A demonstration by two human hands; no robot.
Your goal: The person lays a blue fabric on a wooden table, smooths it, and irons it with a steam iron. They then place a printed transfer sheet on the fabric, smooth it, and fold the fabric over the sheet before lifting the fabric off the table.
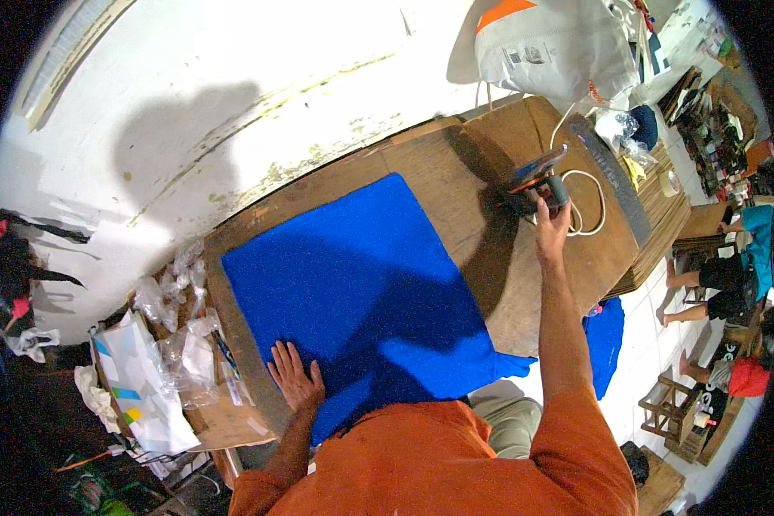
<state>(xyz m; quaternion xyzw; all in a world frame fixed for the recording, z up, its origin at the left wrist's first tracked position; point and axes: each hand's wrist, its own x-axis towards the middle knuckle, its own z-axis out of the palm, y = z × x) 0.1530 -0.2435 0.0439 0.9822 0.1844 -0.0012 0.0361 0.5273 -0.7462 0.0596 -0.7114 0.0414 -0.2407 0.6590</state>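
A blue cloth, possibly a garment, lies spread over the brown wooden table. My left hand rests palm down at its near left edge, fingers apart. To the right of the cloth, my right hand grips an electric iron by the handle. The iron is tilted up with its soleplate facing away from me, towards the wall. A white cord loops beside it on the table. My own body hides the near edge of the cloth, and a dark shadow falls across its middle.
A white wall borders the table's far side. On the left, a lower surface carries clear plastic bags and a printed sheet. A white sack stands at the back right. People sit farther right.
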